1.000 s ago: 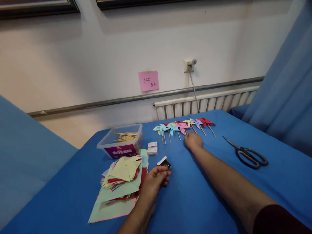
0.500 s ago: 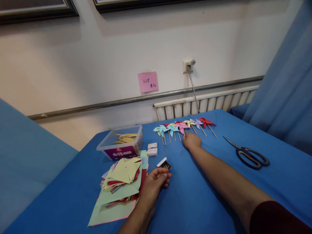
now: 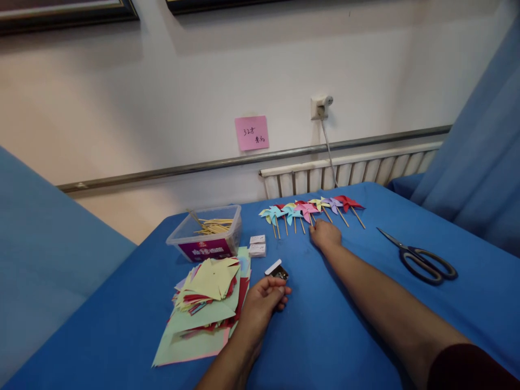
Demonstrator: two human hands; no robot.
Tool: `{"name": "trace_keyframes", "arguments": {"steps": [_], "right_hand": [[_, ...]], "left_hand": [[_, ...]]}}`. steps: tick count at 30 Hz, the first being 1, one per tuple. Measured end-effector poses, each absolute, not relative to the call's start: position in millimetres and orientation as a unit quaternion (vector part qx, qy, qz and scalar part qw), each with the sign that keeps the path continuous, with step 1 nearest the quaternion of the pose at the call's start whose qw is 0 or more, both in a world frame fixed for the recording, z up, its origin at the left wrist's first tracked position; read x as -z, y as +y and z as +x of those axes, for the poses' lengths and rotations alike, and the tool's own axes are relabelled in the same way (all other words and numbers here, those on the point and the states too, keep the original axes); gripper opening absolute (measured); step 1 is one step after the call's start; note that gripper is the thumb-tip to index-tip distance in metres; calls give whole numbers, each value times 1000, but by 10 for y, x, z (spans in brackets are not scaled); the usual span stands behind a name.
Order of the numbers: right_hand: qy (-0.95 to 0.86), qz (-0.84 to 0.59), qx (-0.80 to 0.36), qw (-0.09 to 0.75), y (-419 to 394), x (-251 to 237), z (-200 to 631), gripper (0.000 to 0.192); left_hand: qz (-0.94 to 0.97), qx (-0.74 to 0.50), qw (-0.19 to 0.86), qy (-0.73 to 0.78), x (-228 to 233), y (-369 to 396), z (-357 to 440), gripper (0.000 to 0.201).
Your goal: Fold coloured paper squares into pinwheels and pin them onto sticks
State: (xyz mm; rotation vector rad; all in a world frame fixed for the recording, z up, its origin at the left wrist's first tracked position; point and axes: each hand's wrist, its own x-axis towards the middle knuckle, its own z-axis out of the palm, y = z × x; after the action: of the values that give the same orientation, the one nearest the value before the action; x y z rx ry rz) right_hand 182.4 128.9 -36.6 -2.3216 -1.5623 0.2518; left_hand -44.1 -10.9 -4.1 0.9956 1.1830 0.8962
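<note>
My right hand (image 3: 325, 234) reaches to the row of paper pinwheels. Its fingers are closed on the lower stick of a pink pinwheel (image 3: 307, 209), which lies among blue pinwheels (image 3: 291, 212) and others. Nearer to me, my left hand (image 3: 266, 295) is in a pinch, thumb against the forefinger. Whatever may be between those fingertips is too small to make out. Just beyond it lies a small open box (image 3: 280, 272) with a white flap and shiny little pieces inside, partly covered by the fingers.
Left of my left hand are cut paper pieces (image 3: 209, 281) stacked on pale green sheets (image 3: 187, 349). Behind stands a plastic tub (image 3: 205, 250) of wooden sticks (image 3: 217, 226), beside small white boxes (image 3: 257, 250). Scissors (image 3: 424, 262) lie at right, partly open. A radiator (image 3: 349, 174) lines the wall.
The view has shifted slightly, moving the whole scene a little rightward. Both hands keep about the same places relative to the pinwheels and the small box.
</note>
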Motion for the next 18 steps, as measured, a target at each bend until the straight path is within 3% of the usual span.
{"name": "trace_keyframes", "arguments": {"steps": [9, 18], "right_hand": [[-549, -813, -100, 163, 1206, 384, 1870, 40], [-559, -803, -112, 174, 1220, 427, 1929, 29]], "left_hand": [[454, -391, 617, 511, 29, -208, -370, 20], [492, -375, 606, 500, 98, -204, -355, 15]]}}
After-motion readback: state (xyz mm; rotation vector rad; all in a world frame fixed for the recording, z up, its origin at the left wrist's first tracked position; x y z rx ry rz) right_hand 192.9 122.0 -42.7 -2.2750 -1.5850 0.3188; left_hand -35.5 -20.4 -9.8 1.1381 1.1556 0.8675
